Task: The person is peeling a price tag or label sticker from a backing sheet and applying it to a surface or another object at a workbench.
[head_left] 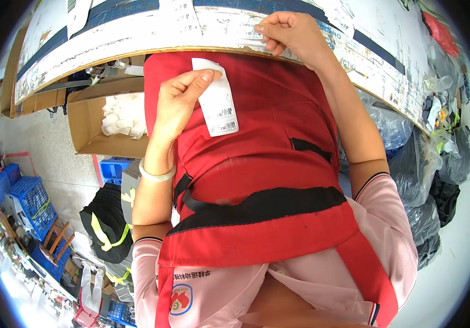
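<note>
My left hand [183,101] pinches the top of a white strip of barcode labels [219,106] between thumb and fingers. The strip hangs down in front of the red apron [256,126], its printed barcodes near the lower end. Over the table's near edge, my right hand [294,39] is closed in a pinch, thumb against forefinger. A small white barcode label [252,31] shows at those fingertips; whether it also touches the tabletop cannot be made out.
The worn white table [120,46] spans the top, with other label strips [180,19] on it. Below its left side stands a cardboard box [90,143] of crumpled white paper. Blue crates [33,202] and black bundles [106,218] lie left; plastic bags [409,164] crowd the right.
</note>
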`<move>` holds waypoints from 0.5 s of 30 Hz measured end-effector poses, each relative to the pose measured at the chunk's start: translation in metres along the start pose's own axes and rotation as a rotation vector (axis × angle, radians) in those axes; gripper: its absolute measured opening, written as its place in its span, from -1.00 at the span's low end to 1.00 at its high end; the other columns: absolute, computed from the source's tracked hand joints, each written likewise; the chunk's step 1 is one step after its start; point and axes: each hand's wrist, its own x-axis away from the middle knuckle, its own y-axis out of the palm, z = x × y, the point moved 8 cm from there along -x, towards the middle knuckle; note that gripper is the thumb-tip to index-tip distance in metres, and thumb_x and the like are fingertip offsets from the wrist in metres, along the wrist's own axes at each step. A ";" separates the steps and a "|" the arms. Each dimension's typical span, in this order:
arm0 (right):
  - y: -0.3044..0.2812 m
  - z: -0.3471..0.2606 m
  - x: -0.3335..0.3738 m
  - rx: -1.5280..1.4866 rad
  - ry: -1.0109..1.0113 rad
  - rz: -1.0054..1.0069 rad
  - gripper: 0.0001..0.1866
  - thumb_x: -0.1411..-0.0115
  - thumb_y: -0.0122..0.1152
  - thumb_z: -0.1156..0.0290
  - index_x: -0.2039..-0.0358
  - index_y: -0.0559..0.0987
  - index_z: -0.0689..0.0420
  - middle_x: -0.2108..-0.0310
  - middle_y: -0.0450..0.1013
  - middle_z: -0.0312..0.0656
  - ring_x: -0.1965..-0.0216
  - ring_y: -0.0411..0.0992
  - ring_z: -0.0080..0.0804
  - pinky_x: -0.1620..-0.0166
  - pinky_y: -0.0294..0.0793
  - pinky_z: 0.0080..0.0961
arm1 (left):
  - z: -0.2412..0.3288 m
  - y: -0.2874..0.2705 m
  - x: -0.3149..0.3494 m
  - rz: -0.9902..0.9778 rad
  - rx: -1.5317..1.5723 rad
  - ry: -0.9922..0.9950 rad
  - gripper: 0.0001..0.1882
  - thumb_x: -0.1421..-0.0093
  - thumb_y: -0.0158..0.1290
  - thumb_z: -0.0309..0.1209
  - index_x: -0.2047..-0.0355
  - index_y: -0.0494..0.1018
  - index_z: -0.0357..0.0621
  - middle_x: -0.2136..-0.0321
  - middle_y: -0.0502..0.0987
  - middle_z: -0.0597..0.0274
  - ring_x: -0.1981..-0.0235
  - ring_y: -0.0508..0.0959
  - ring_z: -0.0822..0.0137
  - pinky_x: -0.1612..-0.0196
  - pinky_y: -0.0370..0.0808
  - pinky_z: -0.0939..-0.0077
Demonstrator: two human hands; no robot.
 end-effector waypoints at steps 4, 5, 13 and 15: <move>0.002 -0.004 -0.004 0.035 -0.014 -0.022 -0.74 -0.15 0.24 0.23 0.36 0.59 0.19 0.60 0.44 -0.35 0.61 0.37 -0.70 0.49 0.41 -0.77 | 0.000 0.000 -0.002 0.006 -0.030 0.003 -0.76 -0.25 0.04 -0.38 0.22 0.55 -0.31 0.35 0.59 0.26 0.32 0.49 0.56 0.21 0.42 0.68; 0.002 -0.004 -0.004 0.052 -0.012 -0.021 -0.73 -0.15 0.24 0.22 0.35 0.59 0.19 0.60 0.44 -0.36 0.61 0.37 -0.70 0.49 0.42 -0.77 | 0.002 -0.001 -0.002 0.009 -0.039 0.009 -0.76 -0.25 0.04 -0.38 0.22 0.55 -0.32 0.35 0.59 0.26 0.32 0.49 0.56 0.21 0.42 0.68; 0.002 0.000 -0.008 0.115 0.023 -0.002 -0.71 -0.13 0.26 0.19 0.36 0.59 0.19 0.62 0.43 -0.36 0.62 0.37 -0.70 0.49 0.41 -0.78 | 0.001 0.000 -0.002 0.009 -0.033 0.002 -0.77 -0.25 0.03 -0.41 0.20 0.55 -0.32 0.34 0.59 0.26 0.31 0.50 0.55 0.21 0.42 0.69; 0.002 0.000 -0.008 0.112 0.016 0.004 -0.71 -0.13 0.27 0.19 0.37 0.59 0.19 0.62 0.43 -0.36 0.62 0.37 -0.70 0.50 0.41 -0.78 | 0.001 0.000 -0.002 0.007 -0.032 0.002 -0.77 -0.25 0.03 -0.41 0.19 0.54 -0.33 0.34 0.59 0.26 0.32 0.50 0.55 0.21 0.43 0.69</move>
